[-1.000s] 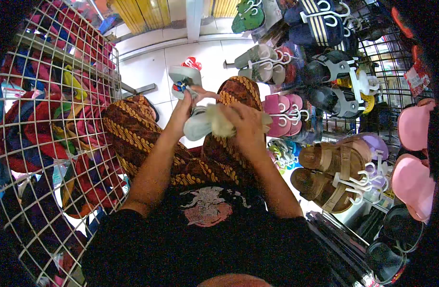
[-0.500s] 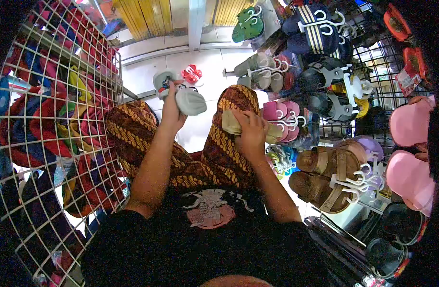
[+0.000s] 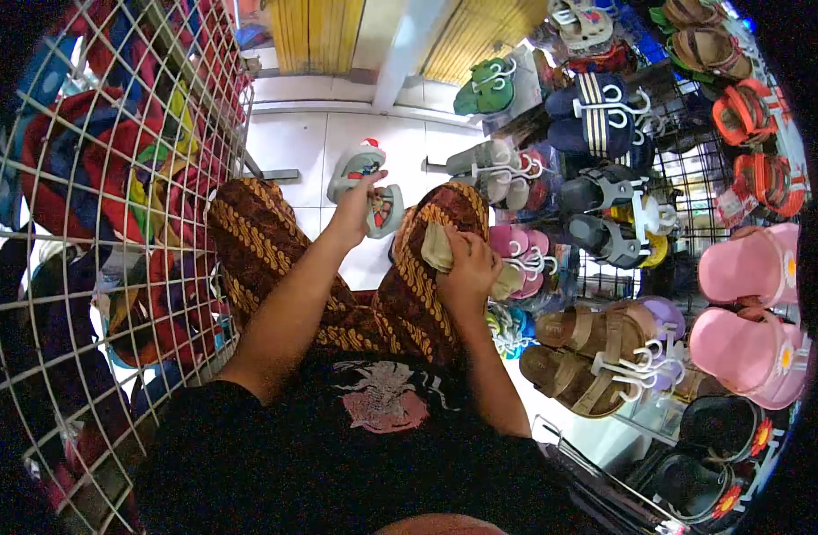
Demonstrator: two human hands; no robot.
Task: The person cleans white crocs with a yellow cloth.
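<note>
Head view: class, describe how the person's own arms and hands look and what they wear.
Both arms are bare below the short sleeves of a black T-shirt. The left hand and right hand are ungloved; no watch or rings show.

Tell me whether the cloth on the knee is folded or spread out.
Bunched up, not spread: the beige cloth lies crumpled under the right hand on the knee.

left hand (image 3: 355, 209) gripping grey sandals (image 3: 366, 189), right hand (image 3: 467, 267) clutching cloth (image 3: 437, 247)

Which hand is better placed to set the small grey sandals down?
Left, probably: the left hand grips the small grey sandals out front, while the right hand presses a beige cloth against the patterned trouser knee.
</note>
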